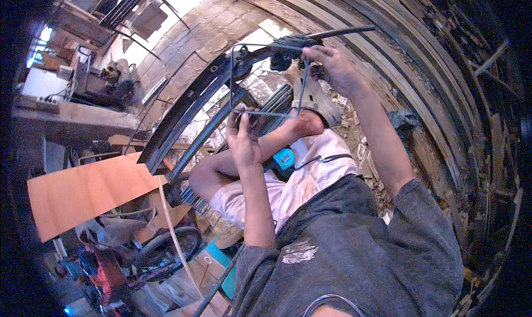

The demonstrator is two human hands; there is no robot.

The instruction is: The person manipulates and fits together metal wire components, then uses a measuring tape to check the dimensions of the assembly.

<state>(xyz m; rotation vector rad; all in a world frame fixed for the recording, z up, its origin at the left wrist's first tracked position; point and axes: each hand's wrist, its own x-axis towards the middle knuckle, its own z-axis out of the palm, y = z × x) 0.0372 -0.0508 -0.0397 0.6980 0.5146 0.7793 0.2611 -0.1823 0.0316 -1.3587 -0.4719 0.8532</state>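
A thin metal rod bent into a square frame (231, 78) is held up in front of me by both hands. My left hand (244, 137) pinches its lower left corner between thumb and fingers. At the upper right corner, the thumb and fingers of my right hand (335, 67) close on the same frame. Behind it are a dark metal bar (347, 32) with black material wrapped about it and a beige clog (306, 92) on my foot. A turquoise tape measure (284, 158) rests by my lap, below the frame and between my forearms.
Long dark beams (188, 103) run diagonally left of my legs, with a bundle of thin rods (271, 100) beside them. Stacked long planks (410, 62) curve along the right. An orange panel (94, 192) stands at left, above a wheel (169, 247) and a red machine (108, 272).
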